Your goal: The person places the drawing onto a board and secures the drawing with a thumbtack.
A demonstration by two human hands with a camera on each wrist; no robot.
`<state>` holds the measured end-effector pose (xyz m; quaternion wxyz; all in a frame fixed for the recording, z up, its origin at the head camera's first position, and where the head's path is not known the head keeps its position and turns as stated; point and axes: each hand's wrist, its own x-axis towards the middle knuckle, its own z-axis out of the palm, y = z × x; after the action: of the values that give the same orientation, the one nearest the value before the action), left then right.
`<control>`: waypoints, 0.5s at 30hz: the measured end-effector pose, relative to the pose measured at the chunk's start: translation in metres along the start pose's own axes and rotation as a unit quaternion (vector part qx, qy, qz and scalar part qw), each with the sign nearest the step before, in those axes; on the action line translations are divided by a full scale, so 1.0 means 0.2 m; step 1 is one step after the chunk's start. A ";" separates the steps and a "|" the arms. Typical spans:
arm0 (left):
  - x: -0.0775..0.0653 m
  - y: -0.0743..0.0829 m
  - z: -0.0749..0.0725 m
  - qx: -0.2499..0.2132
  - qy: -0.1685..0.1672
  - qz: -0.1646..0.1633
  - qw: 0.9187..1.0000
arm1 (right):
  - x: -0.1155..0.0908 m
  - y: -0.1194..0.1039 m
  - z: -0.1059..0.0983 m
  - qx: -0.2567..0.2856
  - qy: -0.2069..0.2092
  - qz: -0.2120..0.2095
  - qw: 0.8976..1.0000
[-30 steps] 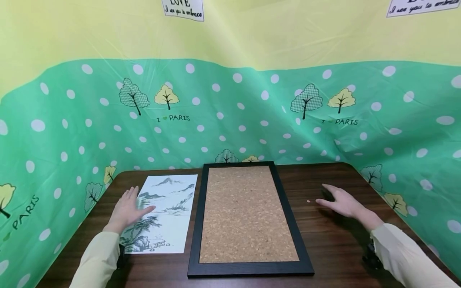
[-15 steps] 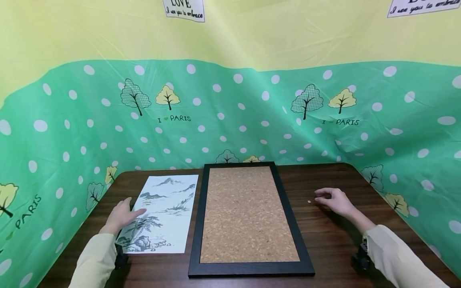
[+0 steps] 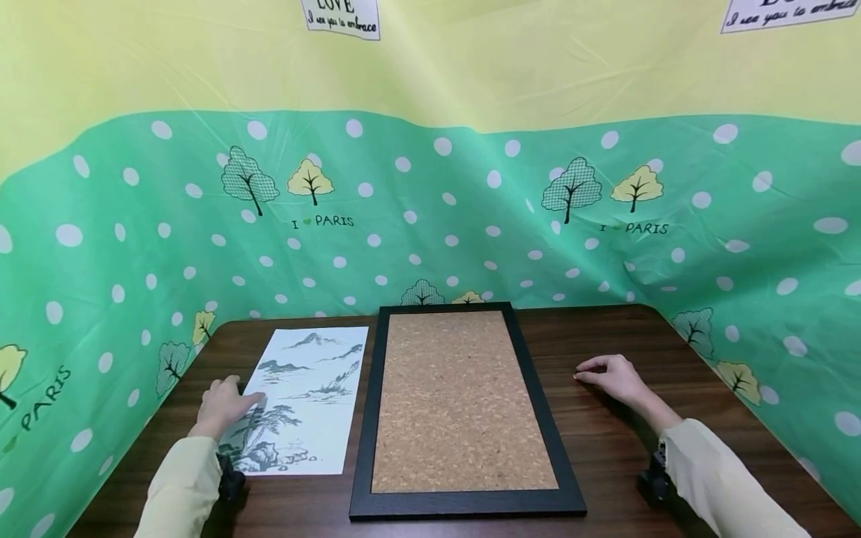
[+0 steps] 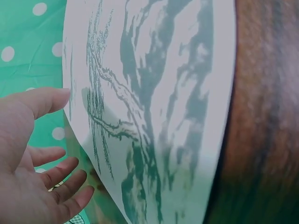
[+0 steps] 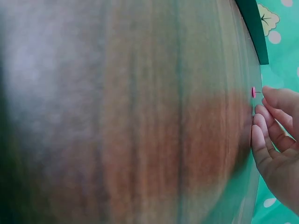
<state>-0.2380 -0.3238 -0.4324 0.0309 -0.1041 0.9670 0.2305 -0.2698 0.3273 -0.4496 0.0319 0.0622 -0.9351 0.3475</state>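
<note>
My left hand (image 3: 225, 406) is beside the left edge of a white sheet with an ink landscape print (image 3: 312, 411), its thumb reaching over the paper in the head view. In the left wrist view the fingers (image 4: 58, 175) are relaxed and apart, with nothing between them. On the right of the table, my right hand (image 3: 617, 379) is bent low, thumb and forefinger close together. A small pink thumbtack (image 5: 253, 92) stands on its flat head, its pin pointing up at the thumb tip. I cannot tell whether the fingers pinch that pin.
Between the hands lies a cork board (image 3: 464, 403) in a black frame (image 3: 471, 504), right of the printed sheet. The dark wooden table (image 3: 619, 471) ends at the back against a green and yellow patterned cloth (image 3: 444, 179).
My right hand has moved left and down to the thumbtack, its fingers drawing together. My left hand has moved down and left, lowering beside the sheet. Board and sheet stay put.
</note>
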 end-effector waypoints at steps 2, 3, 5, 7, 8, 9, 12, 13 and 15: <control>0.00 0.00 0.00 0.002 0.000 -0.001 1.000 | 0.00 0.00 0.00 -0.010 0.001 0.000 1.000; 0.00 0.00 0.00 0.005 0.000 -0.001 1.000 | 0.00 0.00 0.01 -0.014 0.001 -0.002 1.000; 0.00 0.01 0.00 0.010 0.002 -0.004 1.000 | 0.00 0.00 0.01 -0.018 0.001 -0.002 1.000; 0.00 0.01 0.01 0.012 0.003 -0.008 1.000 | 0.00 0.00 0.02 -0.020 0.001 -0.004 1.000; 0.00 0.01 0.01 0.011 0.004 -0.011 1.000 | 0.01 0.00 0.02 -0.021 0.001 -0.007 1.000; 0.00 0.01 0.01 0.003 0.003 -0.016 1.000 | 0.01 0.00 0.02 -0.020 0.001 -0.006 1.000; 0.00 0.03 0.00 -0.031 -0.002 -0.036 0.999 | 0.01 -0.01 0.02 -0.022 0.006 -0.004 1.000; 0.00 0.04 0.00 -0.044 -0.006 -0.043 0.998 | 0.02 -0.01 0.02 -0.023 0.005 -0.005 1.000; 0.00 0.05 0.00 -0.071 -0.013 -0.057 0.996 | 0.02 -0.01 0.02 -0.023 0.006 -0.004 1.000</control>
<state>-0.2393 -0.3155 -0.4276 0.0487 -0.1585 0.9401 0.2980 -0.2732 0.3233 -0.4505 0.0408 0.0631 -0.9424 0.3260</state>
